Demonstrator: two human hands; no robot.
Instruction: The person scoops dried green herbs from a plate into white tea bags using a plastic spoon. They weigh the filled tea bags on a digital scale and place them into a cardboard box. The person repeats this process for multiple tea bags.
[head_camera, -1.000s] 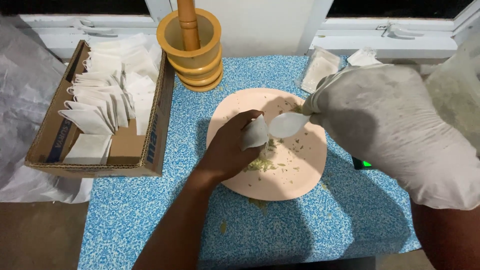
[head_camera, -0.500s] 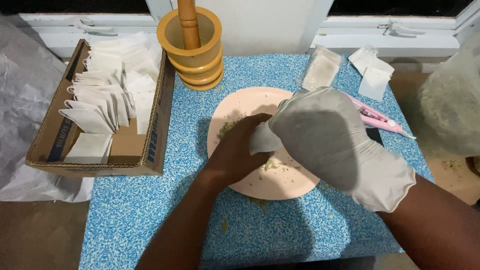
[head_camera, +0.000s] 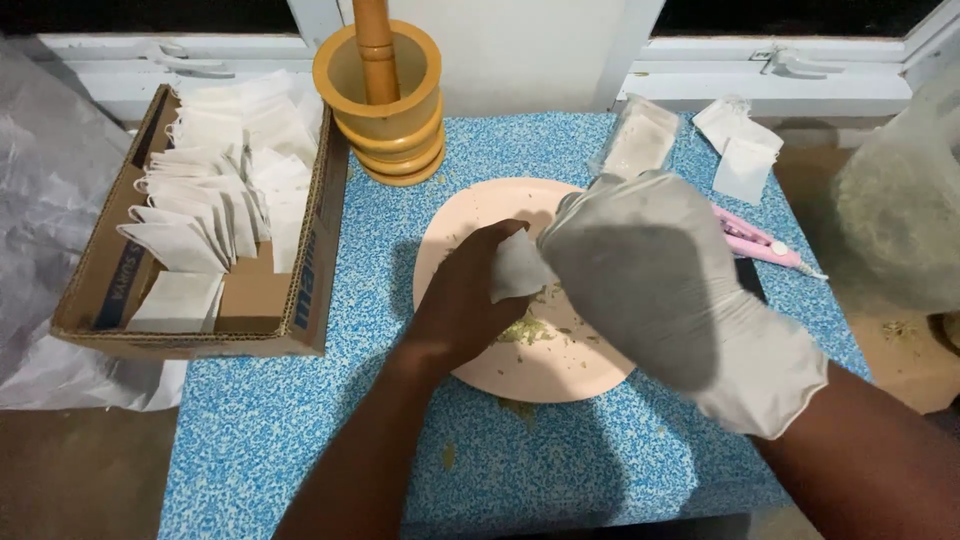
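My bare left hand (head_camera: 470, 300) pinches the little white bag (head_camera: 517, 268) over the pink plate (head_camera: 470, 215) at 12 o'clock, so crumbs land there, while my gloved right hand (head_camera: 650, 270) closes on its mouth.

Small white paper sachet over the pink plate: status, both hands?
Bare left hand pinching small white paper sachet. White-gloved right hand at its mouth. Both above round pink plate with greenish crumbs. Nothing blocking.
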